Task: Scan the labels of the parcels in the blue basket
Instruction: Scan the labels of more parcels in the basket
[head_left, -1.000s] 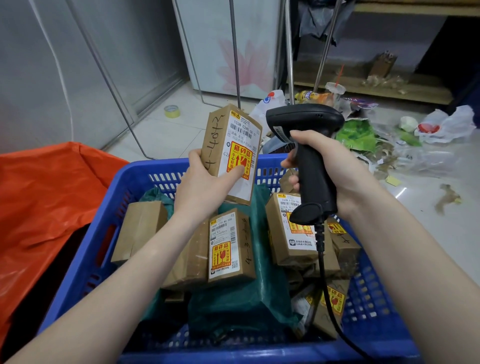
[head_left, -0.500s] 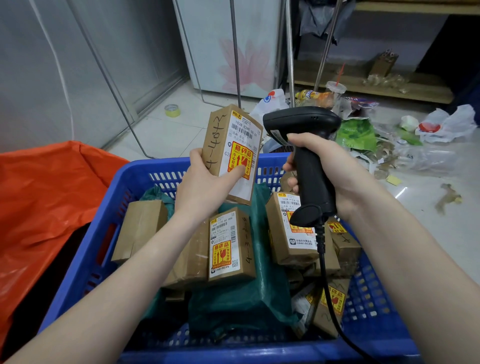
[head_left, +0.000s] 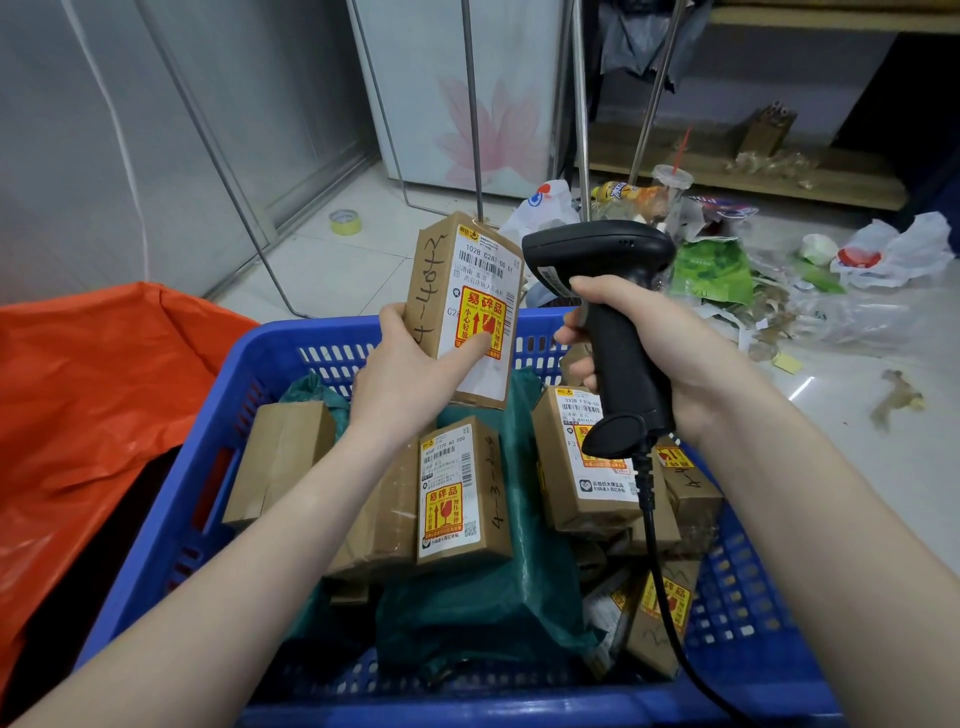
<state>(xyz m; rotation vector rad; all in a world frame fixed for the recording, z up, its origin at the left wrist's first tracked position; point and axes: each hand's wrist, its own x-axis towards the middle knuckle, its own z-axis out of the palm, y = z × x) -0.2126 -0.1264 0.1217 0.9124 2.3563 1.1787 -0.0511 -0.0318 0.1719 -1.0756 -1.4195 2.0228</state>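
Observation:
My left hand (head_left: 410, 379) holds a small brown cardboard parcel (head_left: 462, 306) upright above the blue basket (head_left: 208, 467), its white label with barcode and yellow-red fragile sticker facing me. My right hand (head_left: 660, 353) grips a black corded barcode scanner (head_left: 602, 312), whose head sits just right of the parcel's top and points left at the label. Several more brown labelled parcels (head_left: 462, 493) and dark green bags (head_left: 467, 613) lie in the basket below.
An orange plastic sheet (head_left: 78, 395) lies left of the basket. Litter, plastic bags and a green wrapper (head_left: 711, 270) are scattered on the tiled floor at right. A tape roll (head_left: 345, 222) lies on the floor behind; metal poles and a cabinet stand at the back.
The scanner head has shifted slightly left, closer to the held parcel's label. The parcel stays in my left hand at almost the same spot.

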